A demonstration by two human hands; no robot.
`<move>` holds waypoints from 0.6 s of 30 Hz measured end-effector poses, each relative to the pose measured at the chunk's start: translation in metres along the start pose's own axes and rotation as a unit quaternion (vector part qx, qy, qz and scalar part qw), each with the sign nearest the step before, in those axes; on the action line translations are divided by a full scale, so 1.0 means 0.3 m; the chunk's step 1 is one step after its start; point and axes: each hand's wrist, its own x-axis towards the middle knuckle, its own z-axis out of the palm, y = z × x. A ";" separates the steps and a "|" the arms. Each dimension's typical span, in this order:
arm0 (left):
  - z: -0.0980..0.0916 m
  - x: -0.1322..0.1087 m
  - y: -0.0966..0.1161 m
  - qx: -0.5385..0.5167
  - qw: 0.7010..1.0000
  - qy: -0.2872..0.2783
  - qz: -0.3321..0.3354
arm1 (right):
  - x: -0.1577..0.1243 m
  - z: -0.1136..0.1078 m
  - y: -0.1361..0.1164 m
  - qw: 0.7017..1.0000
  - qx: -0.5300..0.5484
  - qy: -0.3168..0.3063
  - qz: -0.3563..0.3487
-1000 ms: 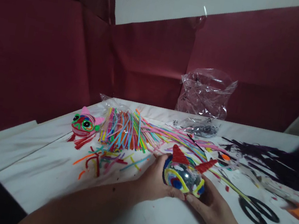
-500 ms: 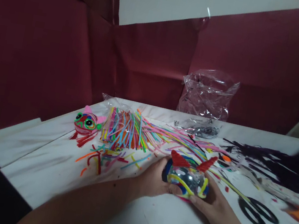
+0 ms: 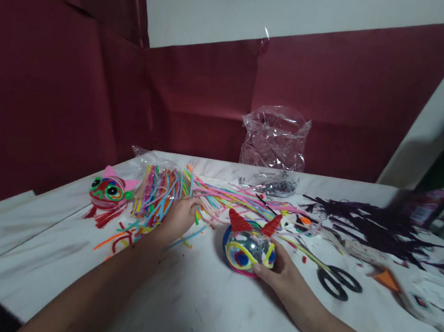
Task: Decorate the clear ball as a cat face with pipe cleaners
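My right hand (image 3: 277, 267) holds a round, clear plastic craft head (image 3: 253, 246) by its right side, just on the table. It has red pointed ears, yellow pipe-cleaner outlines and a blue-and-red eye. My left hand (image 3: 182, 215) is at the near edge of a pile of colourful pipe cleaners (image 3: 161, 190), away from the head. Its fingertips are hidden among the stems, so whether they grip one is unclear. Short cut pieces lie by the left forearm. A finished-looking pink-eared head (image 3: 108, 192) with green-ringed eyes and red tassels stands at the far left.
Black-handled scissors (image 3: 339, 282) lie right of my right hand. Further right are an orange-tipped glue gun (image 3: 398, 286) and dark purple strands (image 3: 370, 226). A clear plastic bag (image 3: 275, 141) stands at the back, before a maroon paper screen (image 3: 197, 110).
My left hand has let go of the craft head and moved left to the pipe cleaners. My right hand still holds the head, whose eye now shows. The view has turned right.
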 end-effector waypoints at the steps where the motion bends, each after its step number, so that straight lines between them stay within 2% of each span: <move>1: -0.015 0.008 -0.012 0.024 0.999 -0.025 0.017 | -0.002 0.001 -0.005 1.000 0.000 -0.003 0.000; 6: -0.019 0.007 -0.016 0.091 0.980 -0.128 0.120 | -0.008 0.006 -0.019 1.000 0.009 -0.015 -0.012; 8: -0.023 0.009 0.001 0.099 0.974 -0.138 0.153 | -0.008 0.010 -0.020 0.999 0.019 -0.025 -0.026; 10: -0.053 0.012 0.023 0.107 0.973 -0.121 0.166 | -0.006 0.014 -0.018 0.998 0.029 -0.032 -0.034; 12: -0.115 0.008 0.052 0.106 0.979 -0.063 0.160 | -0.002 0.016 -0.016 0.998 0.033 -0.034 -0.037; 13: -0.158 0.000 0.069 0.101 0.983 -0.016 0.151 | 0.000 0.016 -0.015 0.998 0.033 -0.034 -0.038; 14: -0.205 -0.010 0.085 0.065 0.984 0.092 0.138 | 0.001 0.016 -0.014 0.998 0.032 -0.033 -0.039; 15: -0.255 -0.024 0.102 0.039 0.974 0.177 0.135 | 0.002 0.015 -0.014 0.998 0.029 -0.031 -0.041; 16: -0.304 -0.038 0.117 0.030 0.960 0.236 0.150 | 0.002 0.015 -0.013 0.998 0.026 -0.027 -0.043; 18: -0.383 -0.062 0.134 0.058 0.945 0.274 0.169 | 0.001 0.013 -0.014 0.999 0.016 -0.022 -0.043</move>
